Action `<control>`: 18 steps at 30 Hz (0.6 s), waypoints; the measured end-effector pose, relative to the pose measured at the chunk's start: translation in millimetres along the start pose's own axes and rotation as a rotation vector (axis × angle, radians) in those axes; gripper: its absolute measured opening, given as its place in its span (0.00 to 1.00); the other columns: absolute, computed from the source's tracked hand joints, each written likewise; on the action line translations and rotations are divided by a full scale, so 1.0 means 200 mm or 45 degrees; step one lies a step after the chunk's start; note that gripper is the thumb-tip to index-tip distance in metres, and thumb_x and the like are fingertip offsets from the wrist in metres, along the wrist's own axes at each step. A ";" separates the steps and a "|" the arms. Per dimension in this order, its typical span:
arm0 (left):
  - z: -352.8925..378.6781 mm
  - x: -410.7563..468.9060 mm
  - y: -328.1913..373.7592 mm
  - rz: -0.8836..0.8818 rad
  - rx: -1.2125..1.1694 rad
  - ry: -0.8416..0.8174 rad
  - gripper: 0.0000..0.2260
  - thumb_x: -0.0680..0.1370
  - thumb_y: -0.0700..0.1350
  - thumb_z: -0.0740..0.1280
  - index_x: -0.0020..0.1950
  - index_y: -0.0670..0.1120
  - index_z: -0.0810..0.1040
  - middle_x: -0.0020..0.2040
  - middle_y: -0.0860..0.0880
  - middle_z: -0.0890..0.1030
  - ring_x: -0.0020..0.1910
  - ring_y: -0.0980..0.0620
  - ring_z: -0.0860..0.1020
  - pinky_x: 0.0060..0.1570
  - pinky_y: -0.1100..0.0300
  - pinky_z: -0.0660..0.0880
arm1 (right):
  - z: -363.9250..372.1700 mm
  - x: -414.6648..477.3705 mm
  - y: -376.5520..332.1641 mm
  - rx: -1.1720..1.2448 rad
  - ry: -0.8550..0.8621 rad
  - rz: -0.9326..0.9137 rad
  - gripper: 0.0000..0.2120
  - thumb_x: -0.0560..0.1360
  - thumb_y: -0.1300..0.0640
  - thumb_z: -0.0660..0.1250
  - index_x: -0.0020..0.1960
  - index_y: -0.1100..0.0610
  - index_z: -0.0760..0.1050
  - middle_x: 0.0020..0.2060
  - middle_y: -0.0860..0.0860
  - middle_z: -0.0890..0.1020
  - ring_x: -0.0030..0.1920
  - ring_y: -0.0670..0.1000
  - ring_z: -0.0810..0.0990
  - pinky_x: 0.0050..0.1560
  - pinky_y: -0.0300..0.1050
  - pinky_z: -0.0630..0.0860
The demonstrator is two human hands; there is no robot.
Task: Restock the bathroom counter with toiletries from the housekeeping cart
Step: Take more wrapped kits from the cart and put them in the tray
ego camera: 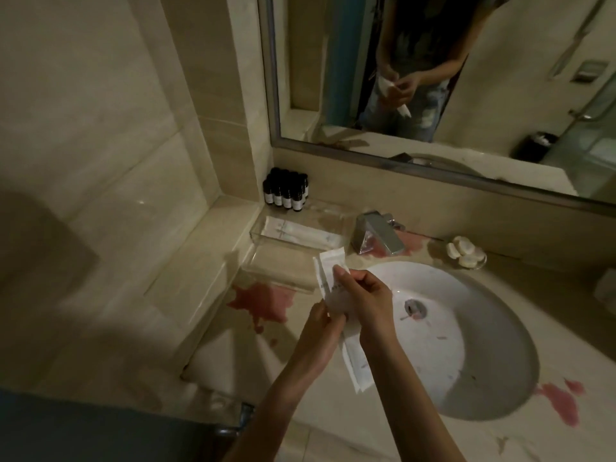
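Note:
My left hand (321, 328) and my right hand (365, 300) both hold long white toiletry packets (328, 270) over the left rim of the sink (466, 328). One packet end sticks up above my right fingers; another packet (356, 366) hangs down below my wrists. A clear acrylic tray (266, 228) on the counter behind holds several similar white packets. Small dark bottles (285, 191) with white labels stand grouped in the back corner.
A chrome faucet (376, 236) stands behind the white basin. A dish of round white soaps (465, 253) sits to its right. Pink stains (263, 301) mark the marble counter. A mirror (433, 78) covers the wall above. A marble ledge (213, 261) borders the counter's left side.

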State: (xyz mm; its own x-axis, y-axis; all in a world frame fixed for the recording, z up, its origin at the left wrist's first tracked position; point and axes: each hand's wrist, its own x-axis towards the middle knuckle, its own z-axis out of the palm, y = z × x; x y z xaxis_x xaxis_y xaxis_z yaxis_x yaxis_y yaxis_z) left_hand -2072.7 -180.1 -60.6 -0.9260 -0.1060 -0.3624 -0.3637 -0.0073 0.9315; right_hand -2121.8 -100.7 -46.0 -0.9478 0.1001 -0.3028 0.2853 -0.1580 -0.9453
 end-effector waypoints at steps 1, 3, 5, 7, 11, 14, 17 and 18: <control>-0.03 0.04 0.00 -0.003 0.078 -0.019 0.09 0.82 0.42 0.58 0.62 0.47 0.70 0.56 0.49 0.75 0.54 0.53 0.74 0.54 0.59 0.73 | 0.05 0.01 0.00 0.005 -0.003 -0.007 0.08 0.71 0.58 0.75 0.36 0.60 0.78 0.31 0.53 0.81 0.34 0.48 0.80 0.34 0.37 0.77; -0.13 0.12 0.02 -0.006 0.113 0.022 0.06 0.82 0.43 0.59 0.58 0.47 0.72 0.51 0.51 0.75 0.53 0.52 0.76 0.55 0.58 0.75 | 0.17 0.04 0.00 -0.009 -0.020 -0.008 0.08 0.71 0.57 0.75 0.36 0.58 0.78 0.34 0.53 0.82 0.37 0.49 0.80 0.35 0.37 0.77; -0.23 0.21 0.04 -0.001 0.054 0.051 0.04 0.82 0.42 0.60 0.54 0.49 0.73 0.48 0.52 0.76 0.53 0.50 0.77 0.57 0.54 0.76 | 0.30 0.08 0.00 -0.075 -0.040 0.019 0.09 0.71 0.55 0.75 0.37 0.58 0.79 0.36 0.53 0.83 0.40 0.50 0.81 0.37 0.39 0.76; -0.32 0.26 0.05 -0.032 -0.036 0.064 0.05 0.82 0.41 0.60 0.51 0.48 0.75 0.48 0.50 0.78 0.50 0.49 0.79 0.55 0.51 0.78 | 0.41 0.12 0.00 -0.126 -0.079 0.034 0.09 0.70 0.54 0.75 0.38 0.58 0.79 0.35 0.53 0.83 0.38 0.49 0.81 0.37 0.40 0.76; -0.47 0.37 0.05 -0.159 -0.148 0.204 0.05 0.82 0.43 0.60 0.51 0.46 0.75 0.42 0.49 0.79 0.43 0.49 0.80 0.38 0.60 0.80 | 0.53 0.19 0.01 -0.287 -0.147 -0.023 0.04 0.74 0.55 0.71 0.41 0.55 0.82 0.37 0.47 0.85 0.38 0.43 0.82 0.39 0.35 0.76; -0.56 0.45 0.03 -0.337 -0.274 0.274 0.09 0.80 0.53 0.63 0.51 0.48 0.77 0.42 0.47 0.82 0.42 0.46 0.82 0.43 0.44 0.81 | 0.51 0.25 0.06 -0.542 -0.159 -0.039 0.07 0.76 0.53 0.68 0.53 0.52 0.81 0.48 0.45 0.83 0.47 0.42 0.80 0.43 0.34 0.72; -0.61 0.55 -0.01 -0.555 -0.521 0.304 0.12 0.78 0.55 0.66 0.51 0.46 0.78 0.42 0.44 0.83 0.41 0.41 0.81 0.41 0.43 0.79 | 0.39 0.31 0.17 -0.789 -0.066 -0.003 0.15 0.76 0.50 0.69 0.61 0.52 0.77 0.56 0.48 0.81 0.55 0.48 0.79 0.53 0.41 0.74; -0.62 0.59 -0.03 -0.587 -0.685 0.311 0.13 0.78 0.52 0.67 0.55 0.43 0.77 0.45 0.42 0.82 0.42 0.41 0.81 0.44 0.43 0.78 | 0.34 0.32 0.20 -0.832 -0.015 0.013 0.17 0.76 0.49 0.69 0.63 0.53 0.76 0.58 0.49 0.80 0.58 0.50 0.78 0.57 0.45 0.74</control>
State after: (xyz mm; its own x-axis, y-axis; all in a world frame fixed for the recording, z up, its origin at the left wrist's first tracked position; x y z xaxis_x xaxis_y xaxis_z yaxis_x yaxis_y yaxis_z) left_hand -2167.8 -315.8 -104.2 -0.6200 -0.1921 -0.7607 -0.5512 -0.5833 0.5966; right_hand -2181.4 -167.8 -95.5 -0.9451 0.0902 -0.3141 0.3184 0.4711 -0.8227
